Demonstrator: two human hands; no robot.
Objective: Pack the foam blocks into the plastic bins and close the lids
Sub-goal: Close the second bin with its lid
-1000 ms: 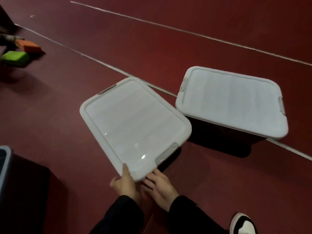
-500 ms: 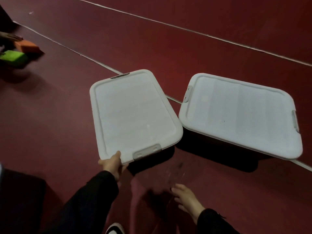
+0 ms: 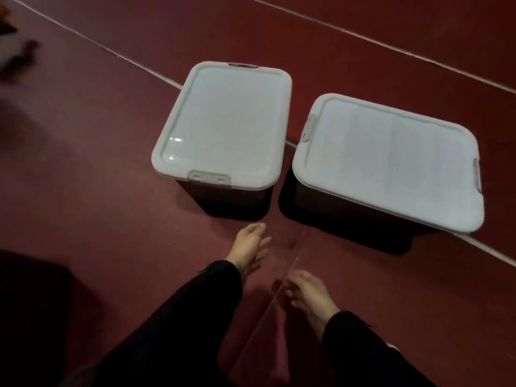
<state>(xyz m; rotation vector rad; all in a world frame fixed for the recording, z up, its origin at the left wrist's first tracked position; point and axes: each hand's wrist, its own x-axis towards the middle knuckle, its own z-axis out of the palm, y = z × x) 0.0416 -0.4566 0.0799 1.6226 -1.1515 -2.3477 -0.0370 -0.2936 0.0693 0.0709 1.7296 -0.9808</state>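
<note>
On dark red floor [image 3: 83, 169] crossed by pale lines: two plastic bins side by side, close but not touching, both with grey lids seated. Left bin [image 3: 223, 127], latch tab facing the camera; right bin [image 3: 388, 163], latch tabs at its ends. Left hand [image 3: 248, 245] just before the left bin, fingers loose, holding nothing. Right hand [image 3: 310, 294] lower, apart from it, fingers loosely curled, empty. Black sleeves [image 3: 173, 331] on both arms. Foam blocks not discernible; blurred shapes at far left.
</note>
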